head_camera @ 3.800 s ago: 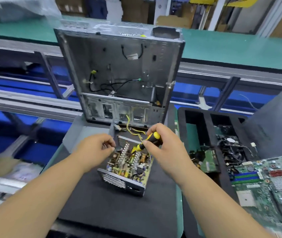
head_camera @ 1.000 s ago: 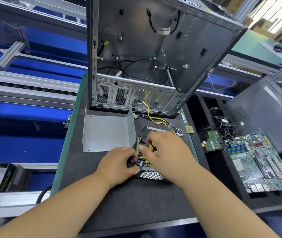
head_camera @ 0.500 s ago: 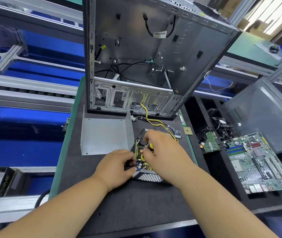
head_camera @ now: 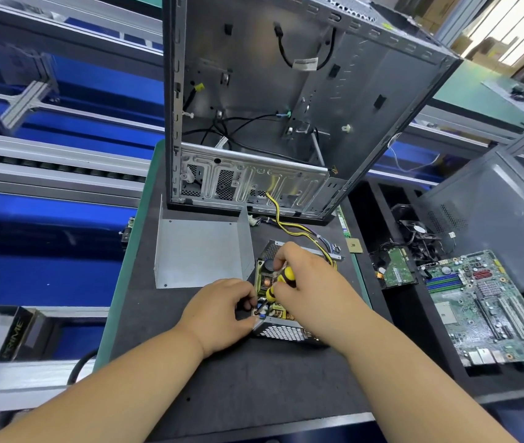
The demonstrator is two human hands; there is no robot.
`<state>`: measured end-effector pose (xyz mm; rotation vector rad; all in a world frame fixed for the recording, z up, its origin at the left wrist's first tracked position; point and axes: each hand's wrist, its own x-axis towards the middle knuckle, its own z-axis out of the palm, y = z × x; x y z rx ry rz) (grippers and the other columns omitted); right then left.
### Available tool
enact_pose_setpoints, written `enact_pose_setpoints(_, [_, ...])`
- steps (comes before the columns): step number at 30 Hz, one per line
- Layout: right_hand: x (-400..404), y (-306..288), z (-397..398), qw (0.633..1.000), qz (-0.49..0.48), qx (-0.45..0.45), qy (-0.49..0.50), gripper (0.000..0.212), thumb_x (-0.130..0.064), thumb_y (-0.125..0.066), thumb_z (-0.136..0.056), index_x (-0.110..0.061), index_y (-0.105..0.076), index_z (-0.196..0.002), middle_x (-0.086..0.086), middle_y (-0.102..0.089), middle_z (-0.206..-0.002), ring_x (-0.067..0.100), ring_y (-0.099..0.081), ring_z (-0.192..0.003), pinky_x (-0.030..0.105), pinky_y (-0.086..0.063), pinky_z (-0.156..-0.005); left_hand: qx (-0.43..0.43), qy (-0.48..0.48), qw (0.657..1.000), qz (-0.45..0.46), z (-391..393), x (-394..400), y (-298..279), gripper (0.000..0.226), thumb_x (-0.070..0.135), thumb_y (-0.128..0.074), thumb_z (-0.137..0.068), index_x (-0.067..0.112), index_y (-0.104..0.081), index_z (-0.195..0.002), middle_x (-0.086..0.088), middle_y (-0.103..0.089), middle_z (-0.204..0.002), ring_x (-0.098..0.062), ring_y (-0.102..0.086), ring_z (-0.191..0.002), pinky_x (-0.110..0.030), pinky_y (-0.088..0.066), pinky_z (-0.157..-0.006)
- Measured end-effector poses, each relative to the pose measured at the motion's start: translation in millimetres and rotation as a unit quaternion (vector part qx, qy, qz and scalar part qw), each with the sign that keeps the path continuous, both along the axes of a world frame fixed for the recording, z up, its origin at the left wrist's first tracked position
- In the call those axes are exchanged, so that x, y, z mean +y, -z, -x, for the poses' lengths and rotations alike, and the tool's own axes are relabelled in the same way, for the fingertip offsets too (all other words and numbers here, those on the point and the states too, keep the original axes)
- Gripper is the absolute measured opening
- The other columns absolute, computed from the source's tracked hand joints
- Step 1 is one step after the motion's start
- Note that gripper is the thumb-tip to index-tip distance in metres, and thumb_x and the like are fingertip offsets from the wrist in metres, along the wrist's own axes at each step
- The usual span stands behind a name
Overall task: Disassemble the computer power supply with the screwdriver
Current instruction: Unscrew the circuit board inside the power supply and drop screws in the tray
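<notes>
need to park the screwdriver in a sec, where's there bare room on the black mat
Widest bare patch: the near strip of the black mat, between the forearms and the front edge. A narrower one lies left of the left hand, below the loose metal cover. Crowded: around the power supply, its yellow wires and the computer case behind. The right hand grips the screwdriver.

One power supply, one screwdriver, one open computer case, one motherboard, one metal cover, two hands.
</notes>
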<state>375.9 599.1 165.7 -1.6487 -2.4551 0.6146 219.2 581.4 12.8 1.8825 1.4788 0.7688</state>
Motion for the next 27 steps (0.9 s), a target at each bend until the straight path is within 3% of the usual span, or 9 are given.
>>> enact_pose_setpoints(2, [-1.9, -0.3, 1.1, 0.999, -0.027, -0.019, -0.021, 0.012, -0.027, -0.054, -0.091, -0.025, -0.044, -0.098, -0.011, -0.046, -0.074, 0.014, -0.044, -0.075, 0.019, -0.027, -0.053, -0.001, -0.001, 1.0, 0.0, -0.1, -0.2, -0.5, 0.015, 0.037, -0.06, -0.066, 0.034, -0.054, -0.08, 0.018, -0.056, -0.078, 0.0, -0.048, -0.078, -0.011, -0.034, -0.065])
enact_pose_setpoints(4, [-4.0, 0.5, 2.2, 0.996, -0.066, -0.055, -0.039, 0.018, -0.041, -0.05, -0.096, -0.024, -0.043, -0.1, -0.01, -0.046, -0.072, 0.019, -0.049, -0.078, 0.031, -0.029, -0.055, -0.002, 0.0, 1.0, -0.003, -0.3, -0.6, -1.0, 0.015, 0.034, -0.063, -0.068, 0.035, -0.052, -0.078, 0.018, -0.054, -0.076, 0.002, -0.047, -0.077, -0.01, -0.032, -0.064])
enact_pose_setpoints(6, [-3.8, 1.8, 2.2, 0.993, -0.079, -0.075, -0.039, 0.025, -0.049, -0.043, -0.099, -0.024, -0.043, -0.099, -0.008, -0.047, -0.068, 0.021, -0.051, -0.076, 0.034, -0.026, -0.053, -0.006, -0.002, 1.0, -0.003, -0.5, -1.0, -0.8, 0.017, 0.033, -0.064, -0.068, 0.035, -0.052, -0.079, 0.018, -0.054, -0.076, 0.002, -0.047, -0.078, -0.01, -0.032, -0.063])
enact_pose_setpoints(11, [-1.7, 2.1, 0.7, 0.999, -0.035, -0.033, -0.008, 0.013, -0.036, -0.053, -0.095, -0.028, -0.043, -0.096, -0.008, -0.05, -0.067, 0.007, -0.046, -0.063, 0.022, -0.024, -0.049, -0.004, 0.0, 1.0, 0.003, 0.1, -0.2, 0.4, 0.017, 0.039, -0.062, -0.067, 0.036, -0.053, -0.081, 0.018, -0.056, -0.079, 0.001, -0.048, -0.08, -0.01, -0.034, -0.066])
enact_pose_setpoints(15, [-2.0, 0.1, 0.9, 1.0, -0.022, -0.011, -0.006, 0.015, -0.024, -0.056, -0.084, -0.028, -0.047, -0.094, -0.01, -0.054, -0.083, 0.013, -0.045, -0.078, 0.021, -0.029, -0.056, -0.01, 0.005, 1.0, 0.006, 0.4, 0.8, 0.5, 0.017, 0.042, -0.059, -0.066, 0.038, -0.053, -0.08, 0.019, -0.056, -0.079, 0.002, -0.048, -0.08, -0.01, -0.034, -0.068])
enact_pose_setpoints(18, [-4.2, 1.7, 0.1, 0.998, -0.05, -0.037, -0.026, 0.013, -0.031, -0.054, -0.089, -0.025, -0.047, -0.098, -0.01, -0.055, -0.087, 0.019, -0.049, -0.084, 0.034, -0.029, -0.061, -0.011, 0.006, 1.0, 0.008, 1.0, 1.0, 0.6, 0.018, 0.045, -0.059, -0.065, 0.039, -0.053, -0.08, 0.019, -0.057, -0.08, 0.003, -0.049, -0.081, -0.009, -0.034, -0.069])
enact_pose_setpoints(21, [-5.0, 3.2, -1.4, 0.995, -0.079, -0.057, -0.032, 0.023, -0.047, -0.045, -0.098, -0.024, -0.046, -0.101, -0.006, -0.061, -0.079, 0.023, -0.056, -0.082, 0.036, -0.036, -0.061, -0.011, 0.003, 1.0, 0.007, 1.3, 0.6, 0.9, 0.018, 0.044, -0.062, -0.065, 0.04, -0.051, -0.08, 0.019, -0.057, -0.079, 0.005, -0.048, -0.081, -0.007, -0.033, -0.068])
enact_pose_setpoints(25, [-4.1, 3.3, -2.8, 0.997, -0.058, -0.041, -0.023, 0.016, -0.041, -0.048, -0.1, -0.024, -0.045, -0.101, -0.004, -0.062, -0.076, 0.019, -0.055, -0.074, 0.035, -0.036, -0.059, -0.007, -0.001, 1.0, 0.01, 0.7, 0.6, 1.5, 0.019, 0.038, -0.068, -0.068, 0.039, -0.054, -0.081, 0.018, -0.059, -0.081, 0.003, -0.049, -0.081, -0.008, -0.034, -0.069])
enact_pose_setpoints(27, [-4.5, 2.9, -3.5, 0.999, -0.047, -0.025, -0.012, 0.012, -0.034, -0.054, -0.096, -0.027, -0.045, -0.099, -0.008, -0.053, -0.069, 0.007, -0.046, -0.064, 0.022, -0.029, -0.051, -0.002, -0.001, 1.0, 0.011, 0.5, 0.5, 1.0, 0.018, 0.037, -0.068, -0.068, 0.037, -0.055, -0.082, 0.018, -0.059, -0.081, 0.003, -0.049, -0.08, -0.009, -0.035, -0.07])
